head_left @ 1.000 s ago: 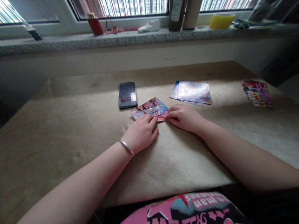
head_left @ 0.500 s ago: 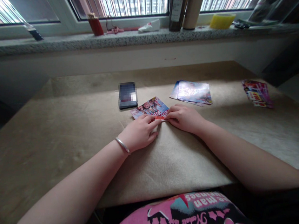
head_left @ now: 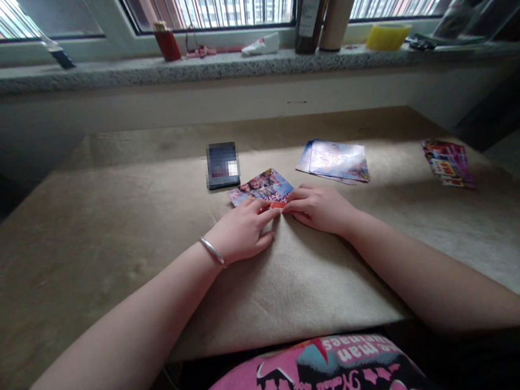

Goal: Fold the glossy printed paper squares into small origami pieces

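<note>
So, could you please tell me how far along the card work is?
Looks done: a bluish pile and a red pile lie apart on the table. In hand: left hand and right hand meet fingertips on the near edge of the middle cards. To do: seemingly only that stack.
</note>
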